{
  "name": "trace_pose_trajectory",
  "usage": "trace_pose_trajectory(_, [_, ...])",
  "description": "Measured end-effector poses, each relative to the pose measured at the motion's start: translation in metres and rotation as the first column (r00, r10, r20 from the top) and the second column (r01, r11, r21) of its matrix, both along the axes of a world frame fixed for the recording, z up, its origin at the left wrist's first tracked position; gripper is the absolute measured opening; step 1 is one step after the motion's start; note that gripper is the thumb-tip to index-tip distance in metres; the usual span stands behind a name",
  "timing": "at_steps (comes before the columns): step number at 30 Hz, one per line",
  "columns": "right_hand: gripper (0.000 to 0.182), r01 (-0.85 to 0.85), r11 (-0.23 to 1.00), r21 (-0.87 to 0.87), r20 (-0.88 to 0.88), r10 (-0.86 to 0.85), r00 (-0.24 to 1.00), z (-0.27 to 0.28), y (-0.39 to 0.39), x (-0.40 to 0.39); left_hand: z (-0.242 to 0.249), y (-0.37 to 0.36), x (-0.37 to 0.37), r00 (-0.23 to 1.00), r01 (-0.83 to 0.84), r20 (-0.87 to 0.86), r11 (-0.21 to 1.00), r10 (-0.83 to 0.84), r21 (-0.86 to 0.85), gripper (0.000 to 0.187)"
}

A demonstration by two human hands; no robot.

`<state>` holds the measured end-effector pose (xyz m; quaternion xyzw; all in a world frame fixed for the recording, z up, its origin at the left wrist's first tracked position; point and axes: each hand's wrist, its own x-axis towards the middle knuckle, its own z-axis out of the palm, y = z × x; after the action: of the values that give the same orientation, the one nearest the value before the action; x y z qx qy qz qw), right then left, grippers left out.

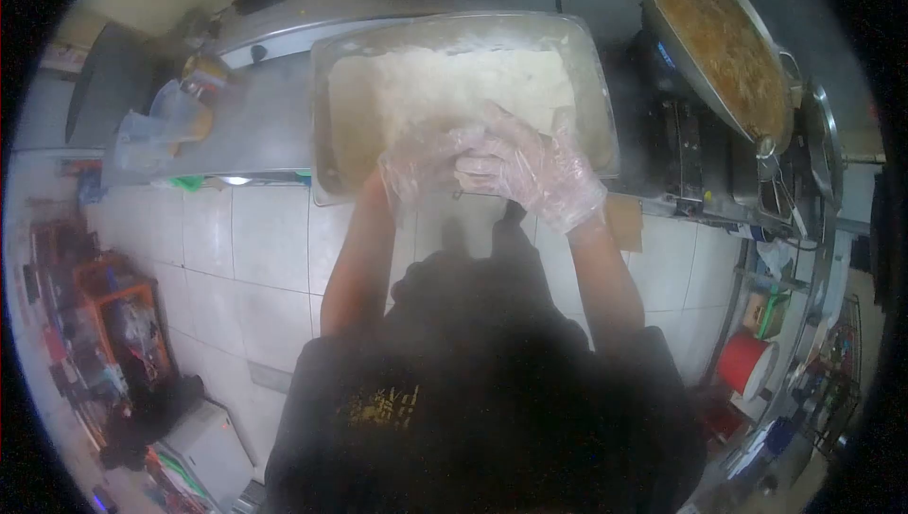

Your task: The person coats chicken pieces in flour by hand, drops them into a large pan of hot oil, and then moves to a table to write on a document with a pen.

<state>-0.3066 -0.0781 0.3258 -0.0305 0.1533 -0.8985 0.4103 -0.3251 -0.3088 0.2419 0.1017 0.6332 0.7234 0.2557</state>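
Note:
A wide, clear-walled tub point(323, 159) holds a layer of white, flour-like powder point(463, 79). Over its near edge, my left hand point(426, 159) and my right hand point(534, 169) meet, both in loose clear plastic gloves. The fingers of both hands are curled in and pressed together. Whatever lies between them, if anything, is hidden by the gloves and the haze. Powder shows just beyond the fingertips.
At the right, a large pan point(724, 36) of brown, bubbling liquid sits over a black stove point(676, 136). Clear plastic jugs point(156, 126) stand on the counter at left. A red pot point(747, 365) is low at right; an orange rack point(123, 306) stands at left.

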Motion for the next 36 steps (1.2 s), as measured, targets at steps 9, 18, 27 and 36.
trace_pose_trajectory(9, [0.07, 0.092, 0.868, 0.487, -0.354, 0.1, 0.93, -0.011, 0.011, -0.019, 0.036, 0.009, -0.007, 0.943, -0.253, 0.134, 0.915, 0.306, -0.313, 0.032])
trace_pose_trajectory(18, [0.044, 0.14, 0.95, 0.279, -0.116, -0.111, 0.987, -0.025, 0.073, -0.03, -0.045, 0.004, -0.067, 0.873, -0.453, 0.138, 0.882, 0.469, -0.128, 0.028])
trace_pose_trajectory(27, [0.044, 0.404, 0.086, 0.911, -0.388, -0.155, 0.908, -0.027, 0.11, -0.035, 0.042, -0.034, -0.057, 0.804, -0.578, 0.119, 0.813, 0.582, -0.067, 0.052])
trace_pose_trajectory(36, [0.032, 0.414, 0.468, 0.781, -0.45, -0.037, 0.892, -0.005, -0.031, -0.04, 0.1, -0.004, 0.007, 0.3, -0.646, -0.775, 0.479, -0.557, -0.594, 0.077])
